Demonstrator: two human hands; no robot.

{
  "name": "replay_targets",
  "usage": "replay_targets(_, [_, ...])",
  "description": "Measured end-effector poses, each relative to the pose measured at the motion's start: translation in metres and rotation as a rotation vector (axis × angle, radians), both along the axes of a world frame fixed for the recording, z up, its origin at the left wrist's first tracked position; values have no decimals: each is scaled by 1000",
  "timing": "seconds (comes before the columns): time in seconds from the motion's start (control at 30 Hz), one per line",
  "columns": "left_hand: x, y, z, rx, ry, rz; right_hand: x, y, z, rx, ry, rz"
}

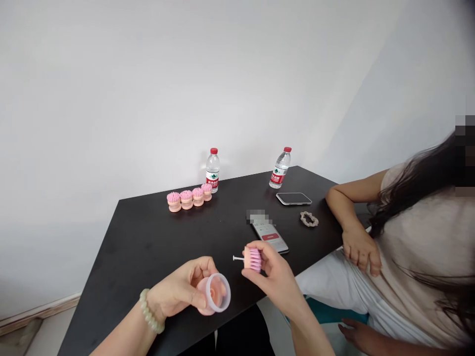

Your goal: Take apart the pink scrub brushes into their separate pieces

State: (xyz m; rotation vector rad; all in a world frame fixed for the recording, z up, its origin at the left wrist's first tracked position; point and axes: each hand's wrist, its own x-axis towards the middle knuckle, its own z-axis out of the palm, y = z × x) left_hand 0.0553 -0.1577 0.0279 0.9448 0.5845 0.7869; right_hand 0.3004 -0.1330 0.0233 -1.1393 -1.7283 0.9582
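My left hand (181, 289), wearing a pale green bead bracelet (150, 311), holds a translucent pink cup-shaped part (215, 293) with its rim turned to the right. My right hand (272, 277) pinches a peach-coloured brush head with pink bristles (253, 259) just to the right of that part. A thin metal pin (237, 257) sticks out to the left of the brush head, pointing towards the table's far left. The two hands are close but not touching. Both are above the black table (148, 237).
Several matching pink brushes (189, 199) stand in a row at the table's far side, near a water bottle (213, 170). Another bottle (280, 167), a phone (293, 199), a scrunchie (309, 219) and a second phone (269, 236) lie to the right. A seated person (411, 252) rests an arm on the right edge.
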Motion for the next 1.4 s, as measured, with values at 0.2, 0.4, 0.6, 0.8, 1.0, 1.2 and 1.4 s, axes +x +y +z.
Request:
replay_targets(0.2, [2,2,-2,32,3,160,-23,27,-35,172,-231,-88])
replay_targets(0.4, [7,4,-4,65,67,337,-28,34,-49,250,-303,10])
replay_targets(0.6, [10,3,-8,97,73,396,-28,35,-54,364,-369,-20])
replay_targets(0.8, [13,-1,-8,56,58,380,-28,-3,-41,757,-127,-125])
replay_targets(1.0, [25,-7,-8,180,157,376,-47,-39,-43,661,-37,-161])
replay_targets(1.2, [27,-7,-9,275,213,305,-49,-37,-50,636,-85,-211])
replay_targets(1.4, [27,-10,-7,379,335,274,-41,-39,-45,539,-38,-149])
